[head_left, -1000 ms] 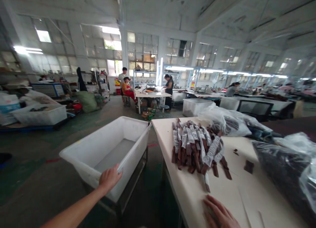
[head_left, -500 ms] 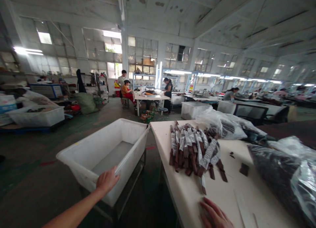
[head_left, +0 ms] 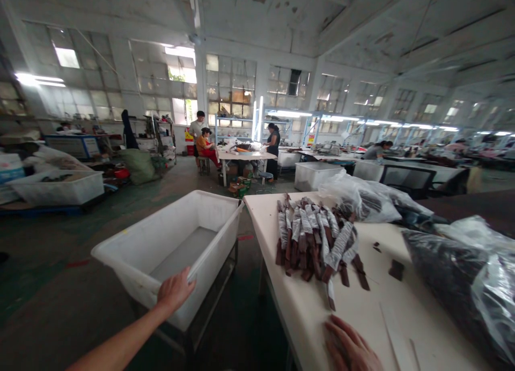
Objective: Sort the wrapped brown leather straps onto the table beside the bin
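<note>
My left hand point(head_left: 174, 291) grips the near rim of a large empty white plastic bin point(head_left: 137, 253), which sits on a metal stand left of the table. My right hand point(head_left: 349, 345) lies flat on the cream table point(head_left: 298, 306) near its front edge, fingers apart, holding nothing. Just beyond that hand lies a pile of brown strips wrapped in clear plastic point(head_left: 317, 237).
Clear bags of dark pieces lie at the right point(head_left: 462, 280) and at the back of the table point(head_left: 362, 199). Small brown scraps point(head_left: 396, 269) dot the tabletop. Several people work around a white table point(head_left: 245, 156) farther back. Another white bin point(head_left: 60, 187) stands at the left.
The view has shifted slightly. My left hand keeps its hold on the bin's rim and my right hand stays flat on the table.
</note>
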{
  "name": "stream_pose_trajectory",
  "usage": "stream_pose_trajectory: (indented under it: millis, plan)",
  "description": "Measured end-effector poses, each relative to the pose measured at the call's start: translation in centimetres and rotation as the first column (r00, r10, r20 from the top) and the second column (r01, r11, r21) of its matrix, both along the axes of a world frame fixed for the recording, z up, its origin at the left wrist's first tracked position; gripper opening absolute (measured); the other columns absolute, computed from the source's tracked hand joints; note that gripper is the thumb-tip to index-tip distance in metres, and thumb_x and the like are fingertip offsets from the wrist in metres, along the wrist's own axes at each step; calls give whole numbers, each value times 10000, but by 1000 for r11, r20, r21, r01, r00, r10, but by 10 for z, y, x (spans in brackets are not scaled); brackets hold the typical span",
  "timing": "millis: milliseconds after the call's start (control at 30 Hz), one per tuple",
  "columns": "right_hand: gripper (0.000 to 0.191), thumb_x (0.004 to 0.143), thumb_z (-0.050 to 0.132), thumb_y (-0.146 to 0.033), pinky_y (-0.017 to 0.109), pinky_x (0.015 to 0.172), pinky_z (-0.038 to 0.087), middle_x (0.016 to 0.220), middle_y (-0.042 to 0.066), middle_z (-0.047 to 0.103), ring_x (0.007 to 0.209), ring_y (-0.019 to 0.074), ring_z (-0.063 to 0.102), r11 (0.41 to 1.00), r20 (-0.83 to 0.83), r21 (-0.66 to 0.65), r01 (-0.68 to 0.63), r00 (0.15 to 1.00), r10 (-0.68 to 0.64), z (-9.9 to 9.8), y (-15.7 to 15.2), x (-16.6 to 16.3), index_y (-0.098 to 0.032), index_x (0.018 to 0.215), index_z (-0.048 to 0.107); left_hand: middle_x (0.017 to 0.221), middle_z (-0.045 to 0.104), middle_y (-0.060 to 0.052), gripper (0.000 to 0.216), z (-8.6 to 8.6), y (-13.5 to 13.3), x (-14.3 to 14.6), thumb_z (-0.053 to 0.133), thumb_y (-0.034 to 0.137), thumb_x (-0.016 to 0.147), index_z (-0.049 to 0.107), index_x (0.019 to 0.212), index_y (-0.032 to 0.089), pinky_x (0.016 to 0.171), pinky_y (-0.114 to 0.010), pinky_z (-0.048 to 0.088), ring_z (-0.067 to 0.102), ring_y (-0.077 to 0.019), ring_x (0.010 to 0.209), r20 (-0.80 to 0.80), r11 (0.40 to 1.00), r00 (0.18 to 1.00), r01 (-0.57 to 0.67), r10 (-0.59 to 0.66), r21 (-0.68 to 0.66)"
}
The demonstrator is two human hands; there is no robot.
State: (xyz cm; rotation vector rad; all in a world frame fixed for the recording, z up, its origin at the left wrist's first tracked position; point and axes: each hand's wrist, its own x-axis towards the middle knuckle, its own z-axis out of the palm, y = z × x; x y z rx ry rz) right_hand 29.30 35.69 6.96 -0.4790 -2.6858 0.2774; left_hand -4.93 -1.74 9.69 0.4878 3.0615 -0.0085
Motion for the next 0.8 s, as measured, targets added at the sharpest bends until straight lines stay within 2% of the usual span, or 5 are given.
stream_pose_trajectory:
  millis: [167,267,333,567,800]
  plan:
    - [522,870,496,-588,496,1065,515,1382,57,599,1250,290,594,997,38,-57,56,998,-54,15,-15,3,-258,1215,708,1198,703,-192,601,1,-8,-8,472,437,852,452,1374,138,927,-441,498,668,-347,1112,72,995,994,84,-81,-46]
    - [520,843,546,-580,522,1065,508,1398,48,586,1269,295,575,995,34,-73,61,998,-59,20,-22,4,-267,1232,694,1313,654,-170,752,3,-19,-18,557,414,790,363,1455,121,1013,-364,459,627,-293,1204,144,976,969,211,-201,-61]
    - [503,827,577,-570,531,1047,518,1387,43,596,1254,298,583,996,12,-71,62,998,-61,19,-24,4,-280,1220,697,1303,663,-156,756,3,-25,-23,532,396,807,328,1483,125,1023,-339,447,627,-270,1209,179,961,950,269,-254,-64]
    - [394,879,553,-518,514,949,571,1326,32,637,1199,282,609,999,-136,29,41,990,-36,12,-33,8,-301,1175,696,1166,714,-183,673,-3,-34,-27,320,464,936,275,1518,129,937,-437,478,671,-335,1111,155,966,974,190,-164,-176]
    - [393,870,580,-492,441,910,596,1329,24,639,1173,258,631,992,-182,118,44,983,-22,18,-36,13,-290,1187,697,1264,673,-192,670,-5,-36,-30,287,426,938,260,1523,102,968,-414,468,656,-314,1152,176,965,975,173,-138,-199]
